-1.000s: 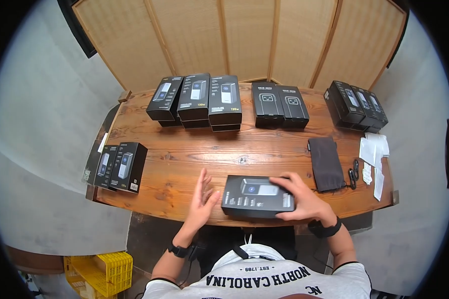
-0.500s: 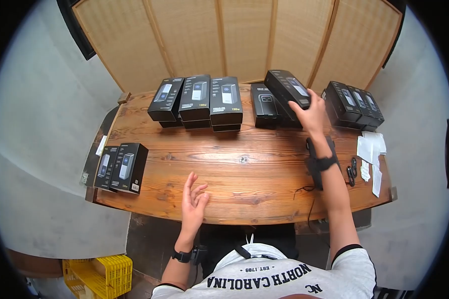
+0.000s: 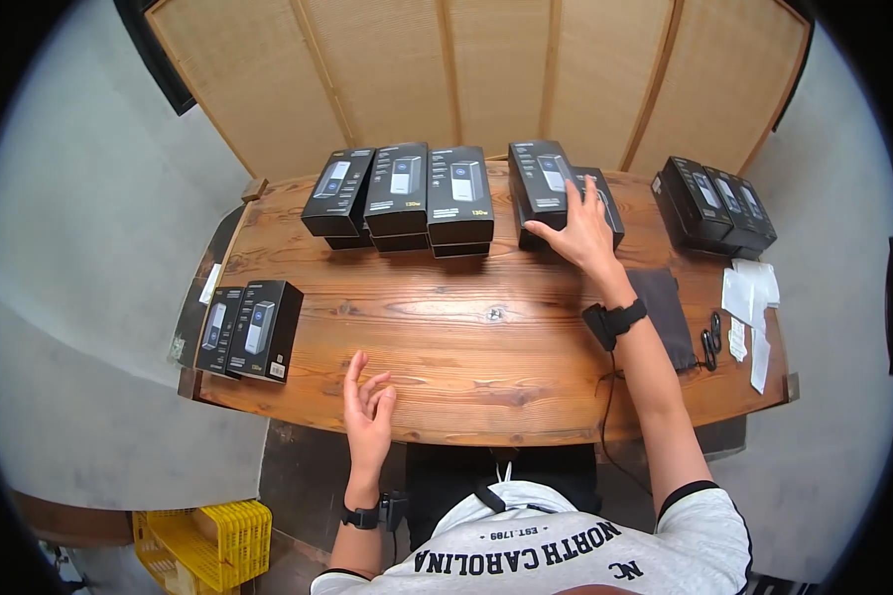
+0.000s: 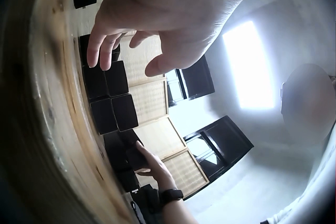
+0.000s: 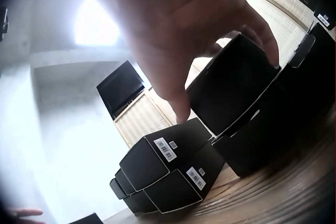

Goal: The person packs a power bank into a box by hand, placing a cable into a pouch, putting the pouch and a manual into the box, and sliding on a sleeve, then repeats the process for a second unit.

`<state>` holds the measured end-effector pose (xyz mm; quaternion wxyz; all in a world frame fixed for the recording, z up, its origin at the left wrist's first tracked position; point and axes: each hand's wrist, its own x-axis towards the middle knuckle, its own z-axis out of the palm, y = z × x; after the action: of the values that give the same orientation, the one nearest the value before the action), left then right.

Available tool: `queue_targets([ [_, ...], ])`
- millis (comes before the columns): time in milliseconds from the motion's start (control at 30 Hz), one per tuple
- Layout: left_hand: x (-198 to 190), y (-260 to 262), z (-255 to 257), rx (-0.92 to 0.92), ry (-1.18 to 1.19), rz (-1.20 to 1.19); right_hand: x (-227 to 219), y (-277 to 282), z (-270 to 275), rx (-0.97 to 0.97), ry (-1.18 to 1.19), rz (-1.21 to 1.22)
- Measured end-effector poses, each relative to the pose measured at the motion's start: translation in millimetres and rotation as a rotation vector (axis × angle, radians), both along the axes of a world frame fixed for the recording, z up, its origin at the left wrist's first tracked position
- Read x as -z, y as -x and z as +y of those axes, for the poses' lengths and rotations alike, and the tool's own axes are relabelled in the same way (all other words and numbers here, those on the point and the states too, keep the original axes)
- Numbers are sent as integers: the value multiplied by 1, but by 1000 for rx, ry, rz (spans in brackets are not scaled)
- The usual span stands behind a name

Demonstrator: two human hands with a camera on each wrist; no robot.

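Note:
In the head view, a black printed box lies on top of the left one of two black boxes at the back. My right hand spans its near end, the thumb on the left side and the fingers on the right. The right wrist view shows my right hand round the dark end of this box, with another box beneath. Low over the front left part of the table, my left hand holds nothing, its fingers loosely bent; the left wrist view also shows this hand with nothing in it.
Stacked black boxes stand at the back left of the table. More boxes are at the back right and left edge. A dark pouch, black cable and white papers lie at the right.
The box went from the table's front to the back in my right hand, and now lies level on the left box instead of tilted. My left hand drew a little to the left.

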<state>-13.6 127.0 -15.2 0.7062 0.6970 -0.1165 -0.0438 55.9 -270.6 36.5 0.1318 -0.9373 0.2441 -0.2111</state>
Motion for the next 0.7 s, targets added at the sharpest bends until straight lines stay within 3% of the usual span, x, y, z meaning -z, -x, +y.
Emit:
queue_targets([
  [67, 0, -1, -3, 10, -12, 5, 11, 0, -2, -67, 80, -86],
  [267, -10, -4, -4, 3, -78, -41, 41, 18, -7, -128, -12, -194],
  [333, -10, -15, 12, -90, -207, -150, 46, 34, -9, -215, -40, -247],
  [367, -8, -19, 22, -142, -194, -78, 50, 44, -13, -215, -47, -237],
  [433, -6, -30, 40, -226, -283, -266, 56, 62, -21, -271, -29, -252],
  [500, -8, -39, 59, -321, -406, -374, 45, 89, -21, -274, -209, -144],
  [600, -19, -52, 84, -438, -647, -482, 33, 124, -13, -303, -169, -71],
  [667, -26, -65, 102, -486, -849, -576, 24, 142, -5, -326, -478, -50],
  [700, -24, -75, 112, -516, -926, -600, 29, 149, -4, -337, -480, -42],
])
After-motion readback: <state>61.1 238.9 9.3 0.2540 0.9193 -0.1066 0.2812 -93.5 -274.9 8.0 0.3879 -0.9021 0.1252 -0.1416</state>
